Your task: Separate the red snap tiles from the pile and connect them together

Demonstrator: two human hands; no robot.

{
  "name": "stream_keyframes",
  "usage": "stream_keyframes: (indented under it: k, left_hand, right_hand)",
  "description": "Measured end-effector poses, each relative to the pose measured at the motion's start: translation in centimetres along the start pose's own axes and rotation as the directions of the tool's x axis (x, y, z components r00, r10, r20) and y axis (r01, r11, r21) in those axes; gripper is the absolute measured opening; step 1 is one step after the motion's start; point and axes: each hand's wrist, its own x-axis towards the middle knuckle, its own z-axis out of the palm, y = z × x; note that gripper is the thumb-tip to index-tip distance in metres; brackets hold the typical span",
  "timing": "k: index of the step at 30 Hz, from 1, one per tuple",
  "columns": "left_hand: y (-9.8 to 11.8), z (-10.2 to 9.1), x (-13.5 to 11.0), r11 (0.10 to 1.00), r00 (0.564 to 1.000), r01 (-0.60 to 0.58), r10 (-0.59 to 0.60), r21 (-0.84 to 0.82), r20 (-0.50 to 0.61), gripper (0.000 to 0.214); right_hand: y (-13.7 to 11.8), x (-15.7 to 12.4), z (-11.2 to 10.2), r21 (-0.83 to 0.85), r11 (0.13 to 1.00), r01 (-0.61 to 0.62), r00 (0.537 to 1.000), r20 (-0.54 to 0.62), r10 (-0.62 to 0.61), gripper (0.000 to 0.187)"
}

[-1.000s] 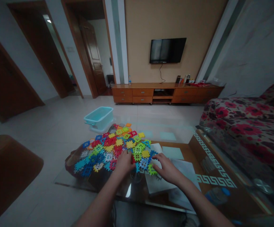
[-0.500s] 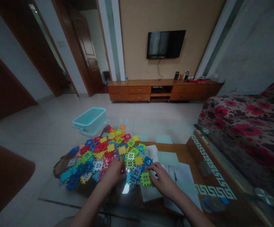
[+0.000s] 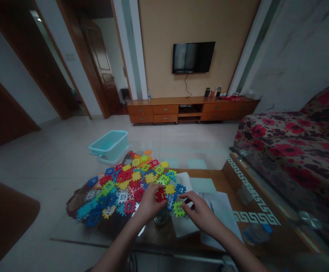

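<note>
My left hand (image 3: pixel 151 200) is closed on a red window-cut puzzle tile (image 3: pixel 160 195) with toothed edges, pinched between thumb and fingers above the near side of the pile. To its right, my right hand (image 3: pixel 197 209) has thumb and index finger apart, curved beside a lime-green window tile (image 3: pixel 179 209). Its thumb looks to be at that tile's edge; whether it touches is unclear. A blue window tile (image 3: pixel 180 189) lies just beyond the fingers. The spread of colourful interlocking tiles (image 3: pixel 124 185) covers the left part of the glass-topped table.
A turquoise plastic bin (image 3: pixel 109 145) stands beyond the pile at the left. White papers (image 3: pixel 219 206) lie under and beside my right hand. A bottle with a blue cap (image 3: pixel 256 233) shows at the lower right. A flowered sofa (image 3: pixel 292 138) is on the right, a low cabinet (image 3: pixel 166 113) far ahead.
My left hand has come up and right from the pile with a red tile in it. My right hand keeps its place beside the green tile. The camera view has shifted slightly.
</note>
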Motion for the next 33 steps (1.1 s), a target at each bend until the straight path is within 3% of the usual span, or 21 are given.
stream_keyframes:
  k: [5, 9, 12, 17, 22, 28, 31, 33]
  left_hand:
    - [-0.2, 1.8, 0.5, 0.918, 0.992, 0.126, -0.116, -0.375, 0.049, 0.045]
    - [-0.1, 3.8, 0.5, 0.788, 0.972, 0.235, -0.194, -0.569, 0.132, 0.042]
    - [0.0, 4.9, 0.4, 0.689, 0.968, 0.248, -0.151, -0.681, 0.2, 0.033]
    - [-0.1, 5.2, 0.4, 0.7, 0.97, 0.225, -0.095, -0.677, 0.224, 0.025]
    - [-0.1, 4.5, -0.2, 0.689, 0.942, 0.31, -0.131, -0.655, 0.309, 0.041]
    - [-0.1, 3.9, -0.5, 0.681, 0.939, 0.325, -0.149, -0.656, 0.309, 0.035]
    - [-0.1, 3.9, -0.4, 0.69, 0.944, 0.318, -0.166, -0.651, 0.285, 0.034]
    - [0.0, 3.9, -0.5, 0.708, 0.947, 0.305, -0.156, -0.637, 0.28, 0.033]
  right_hand:
    - [-2.0, 0.3, 0.9, 0.206, 0.964, -0.166, 0.986, 0.007, 0.169, 0.026]
    - [-0.8, 0.9, 1.6, 0.274, 0.943, -0.188, 0.981, -0.003, 0.196, 0.032]
    - [0.1, 0.8, 2.0, 0.294, 0.937, -0.19, 0.98, -0.007, 0.2, 0.035]
    - [0.1, -0.3, 1.5, 0.294, 0.933, -0.209, 0.976, 0.001, 0.218, 0.038]
    - [-0.1, -0.4, 0.6, 0.301, 0.928, -0.218, 0.976, 0.038, 0.217, 0.036]
    - [0.0, 0.0, 0.5, 0.334, 0.918, -0.212, 0.977, 0.04, 0.211, 0.036]
    - [-0.4, -0.4, 0.5, 0.185, 0.969, -0.161, 0.986, -0.001, 0.164, 0.049]
    - [-0.8, -0.7, 0.4, 0.02, 0.999, -0.042, 0.999, -0.004, 0.042, 0.054]
